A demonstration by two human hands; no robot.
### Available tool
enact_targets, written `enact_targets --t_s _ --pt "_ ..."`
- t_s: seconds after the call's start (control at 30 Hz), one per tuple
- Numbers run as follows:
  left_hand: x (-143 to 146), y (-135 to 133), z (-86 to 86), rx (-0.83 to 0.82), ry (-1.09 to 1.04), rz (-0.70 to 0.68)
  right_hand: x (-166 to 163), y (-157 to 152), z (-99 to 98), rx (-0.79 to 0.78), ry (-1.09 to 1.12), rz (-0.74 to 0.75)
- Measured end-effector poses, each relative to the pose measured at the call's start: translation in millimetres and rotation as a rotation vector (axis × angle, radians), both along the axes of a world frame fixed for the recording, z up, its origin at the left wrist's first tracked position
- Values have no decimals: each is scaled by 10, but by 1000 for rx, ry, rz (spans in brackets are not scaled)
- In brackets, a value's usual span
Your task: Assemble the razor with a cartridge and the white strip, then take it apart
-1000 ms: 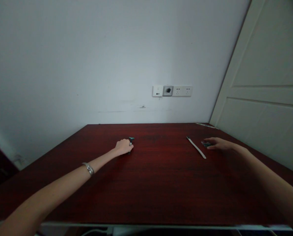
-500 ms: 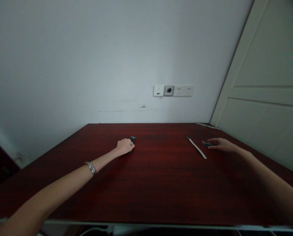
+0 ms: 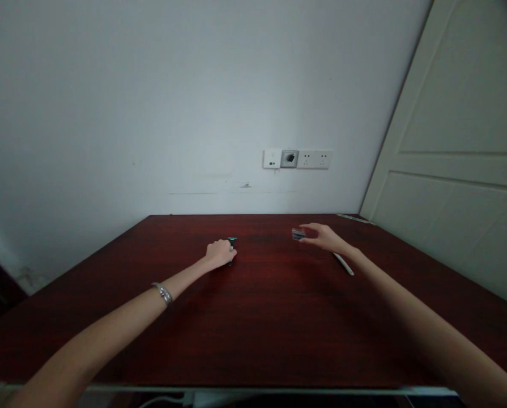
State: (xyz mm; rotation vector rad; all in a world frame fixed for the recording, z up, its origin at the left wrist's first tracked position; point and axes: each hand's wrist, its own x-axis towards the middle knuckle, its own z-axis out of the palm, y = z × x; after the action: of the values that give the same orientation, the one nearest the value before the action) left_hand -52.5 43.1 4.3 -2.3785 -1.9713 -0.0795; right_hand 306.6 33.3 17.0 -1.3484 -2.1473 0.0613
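My left hand [image 3: 220, 253] rests on the dark red table [image 3: 253, 328], fingers curled round a small razor [image 3: 231, 242] whose dark green head sticks out past the knuckles. A metal bracelet [image 3: 164, 293] sits on that wrist. My right hand [image 3: 323, 236] is raised a little above the table right of centre, pinching a small dark, flat piece [image 3: 297, 233] between thumb and fingers. What the piece is cannot be made out. A thin white strip [image 3: 343, 263] lies on the table, partly hidden behind my right forearm.
A white wall stands behind the table with a row of sockets [image 3: 297, 158]. A pale door [image 3: 461, 147] is on the right. A thin light object [image 3: 352, 217] lies at the table's far right corner.
My right hand lifted the small dark piece from the table's right side and carried it left, toward the middle. My left hand stayed closed on the razor.
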Motion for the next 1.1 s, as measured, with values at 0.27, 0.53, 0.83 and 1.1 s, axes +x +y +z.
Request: enact_targets --t_s 0.27,0.53,0.83,1.1 --pt "69 -44 -76 11 -41 1 -1056 187 -171 -21 -23 253" --pt "84 -87 -68 16 -47 -10 -1290 314 -388 -82 -2 267" --pt "100 -102 -98 42 -73 -7 -1363 228 -408 -95 -40 275" --pt "127 -90 -65 14 -67 14 -1366 222 -427 -119 -46 263"
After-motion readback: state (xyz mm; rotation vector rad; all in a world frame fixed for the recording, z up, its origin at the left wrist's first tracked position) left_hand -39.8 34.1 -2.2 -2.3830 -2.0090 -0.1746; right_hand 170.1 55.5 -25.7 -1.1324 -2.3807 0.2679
